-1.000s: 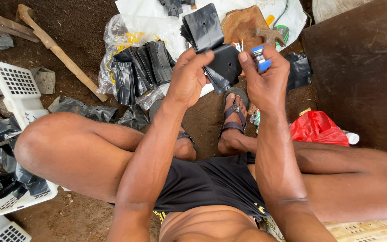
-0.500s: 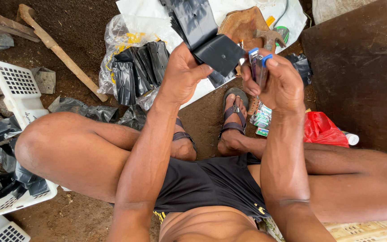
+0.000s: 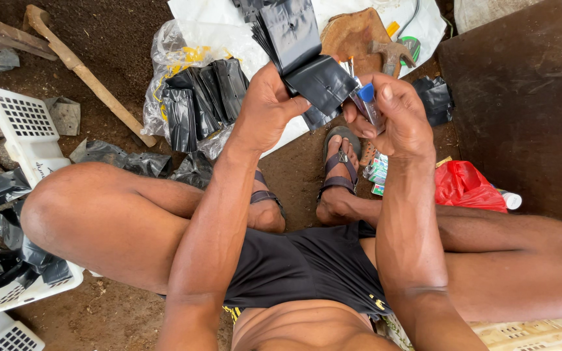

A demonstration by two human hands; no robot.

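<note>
Black plastic bags (image 3: 297,49), pinched in a stack by the left hand (image 3: 265,107) above the sandal (image 3: 339,159), looked ready to slip while the right hand (image 3: 398,117) gripped a small blue-capped tool (image 3: 367,97).

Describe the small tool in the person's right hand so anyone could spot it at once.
Start at the stack of black plastic bags raised in the left hand. Just right, the right hand pinches a small stapler-like tool; its blue cap distinguishes it from the black bags.
</note>
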